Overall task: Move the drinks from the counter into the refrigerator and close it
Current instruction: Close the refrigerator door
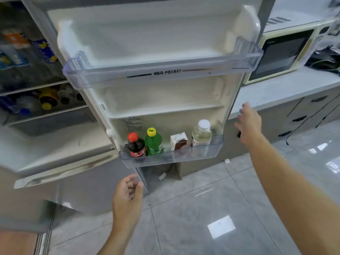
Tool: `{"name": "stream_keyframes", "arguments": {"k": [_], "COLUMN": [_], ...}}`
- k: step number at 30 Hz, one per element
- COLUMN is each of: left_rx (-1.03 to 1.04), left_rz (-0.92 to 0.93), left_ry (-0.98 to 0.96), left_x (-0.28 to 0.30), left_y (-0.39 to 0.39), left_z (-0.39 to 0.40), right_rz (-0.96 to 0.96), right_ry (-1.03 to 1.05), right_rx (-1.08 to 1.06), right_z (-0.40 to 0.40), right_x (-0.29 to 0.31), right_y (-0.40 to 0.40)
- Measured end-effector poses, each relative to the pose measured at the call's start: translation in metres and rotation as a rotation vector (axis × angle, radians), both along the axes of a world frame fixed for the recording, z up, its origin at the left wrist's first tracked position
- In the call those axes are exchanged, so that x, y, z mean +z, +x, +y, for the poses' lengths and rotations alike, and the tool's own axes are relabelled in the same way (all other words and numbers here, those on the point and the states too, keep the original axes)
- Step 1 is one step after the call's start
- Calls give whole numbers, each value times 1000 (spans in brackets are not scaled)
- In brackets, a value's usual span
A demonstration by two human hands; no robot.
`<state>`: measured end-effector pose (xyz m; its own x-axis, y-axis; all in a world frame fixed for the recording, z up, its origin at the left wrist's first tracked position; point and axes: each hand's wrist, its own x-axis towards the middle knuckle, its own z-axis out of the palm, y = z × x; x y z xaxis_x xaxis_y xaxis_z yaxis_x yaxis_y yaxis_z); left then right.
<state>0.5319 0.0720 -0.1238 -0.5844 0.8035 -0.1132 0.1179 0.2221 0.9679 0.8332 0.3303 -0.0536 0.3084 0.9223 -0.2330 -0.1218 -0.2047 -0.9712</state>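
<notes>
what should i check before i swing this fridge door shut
1. Drinks in the lower door bin: cola bottle, green bottle, small carton and clear bottle all stand upright inside it. Ok.
2. Nothing sticks out past the bin's front wall. Ok.
3. Right hand open, holding nothing, near the door's outer edge. Ok.
4. Left hand holds nothing and hangs below the bin, by the door's bottom edge, possibly in its swing. Cannot tell.
5. Counter free of drinks: none on the visible part. Cannot tell for the rest.
6. Items on the inner shelves clear of the door: blurred. Cannot tell.
</notes>
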Motion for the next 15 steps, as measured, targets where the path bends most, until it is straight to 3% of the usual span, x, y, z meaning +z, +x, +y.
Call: {"name": "stream_keyframes", "arguments": {"k": [4, 7, 15], "left_rx": [-15, -5, -46], "left_rz": [-2, -5, -5], "left_ry": [1, 7, -13], "left_x": [15, 18, 19], "left_y": [12, 15, 15], "left_z": [-4, -15, -43], "right_rz": [18, 81, 201], "right_ry": [47, 66, 77], "right_rx": [94, 90, -29], "right_z": [53, 62, -4], "right_x": [51, 54, 45], "right_y": [-4, -11, -20]}}
